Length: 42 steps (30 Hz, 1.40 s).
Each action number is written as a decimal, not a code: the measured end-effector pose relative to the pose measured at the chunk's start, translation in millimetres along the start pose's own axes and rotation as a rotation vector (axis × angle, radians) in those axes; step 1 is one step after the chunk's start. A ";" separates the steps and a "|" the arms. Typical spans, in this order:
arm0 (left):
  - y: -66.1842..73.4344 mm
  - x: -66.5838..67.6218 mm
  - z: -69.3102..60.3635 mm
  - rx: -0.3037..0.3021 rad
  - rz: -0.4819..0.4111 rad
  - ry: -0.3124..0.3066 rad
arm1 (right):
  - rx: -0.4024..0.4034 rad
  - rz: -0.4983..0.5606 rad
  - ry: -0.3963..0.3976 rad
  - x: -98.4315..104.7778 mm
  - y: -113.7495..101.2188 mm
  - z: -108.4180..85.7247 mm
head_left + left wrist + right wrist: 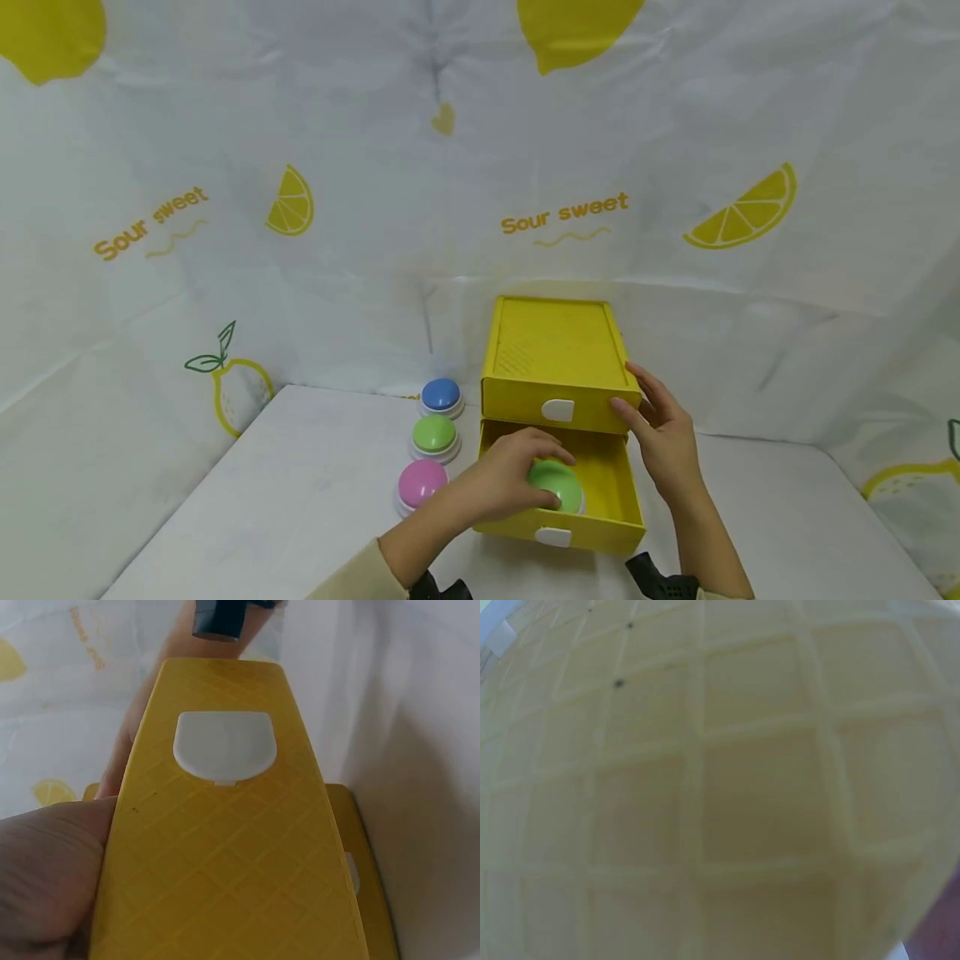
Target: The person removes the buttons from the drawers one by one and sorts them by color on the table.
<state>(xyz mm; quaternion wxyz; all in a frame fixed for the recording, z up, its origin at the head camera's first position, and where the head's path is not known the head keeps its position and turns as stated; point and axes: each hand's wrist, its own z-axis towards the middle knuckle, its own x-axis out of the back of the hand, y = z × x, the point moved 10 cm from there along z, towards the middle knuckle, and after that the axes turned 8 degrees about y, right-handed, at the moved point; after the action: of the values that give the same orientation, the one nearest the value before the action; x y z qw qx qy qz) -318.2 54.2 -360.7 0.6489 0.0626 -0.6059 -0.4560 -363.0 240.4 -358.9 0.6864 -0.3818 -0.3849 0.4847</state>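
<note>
Nearest on the desk (300, 500), the lower drawer (603, 533) of a yellow cabinet (558, 337) is jutting out, with a green-domed button (558, 483) sitting inside near its front. The left hand (506, 477) is grasping this button with curled fingers. Left of the drawer, a pink button (422, 482) is resting. Farther back, the right hand (666, 437) is gripping the cabinet's right front edge, while a second green button (434, 434) and then a blue button (441, 394) are standing leftward. Behind, a lemon-printed cloth (390, 192) is hanging.

I note soft, diffuse light; faint shadow beneath the drawer (600, 535). Wrist views dimmer, the right blurred.
</note>
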 end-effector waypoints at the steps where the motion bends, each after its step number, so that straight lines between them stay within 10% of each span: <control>1: -0.8 -1.8 0.5 -0.007 0.025 -0.011 | -0.003 -0.003 -0.001 -0.4 0.0 -0.4; 13: -13.9 -12.1 7.6 0.034 -0.018 -0.135 | -0.032 -0.011 0.009 0.0 2.3 -2.7; 21: -17.4 -8.3 7.5 0.066 -0.070 -0.108 | -0.050 -0.045 0.006 2.1 6.0 -4.9; 42: -8.8 1.4 6.8 -0.076 -0.137 0.012 | -0.021 0.021 0.016 1.0 6.2 -1.6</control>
<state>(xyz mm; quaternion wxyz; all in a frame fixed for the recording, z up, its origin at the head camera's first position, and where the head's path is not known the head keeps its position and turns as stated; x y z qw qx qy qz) -328.7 51.5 -363.5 0.6217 0.0819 -0.5787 -0.5214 -363.7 242.6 -365.0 0.6803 -0.3968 -0.3806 0.4846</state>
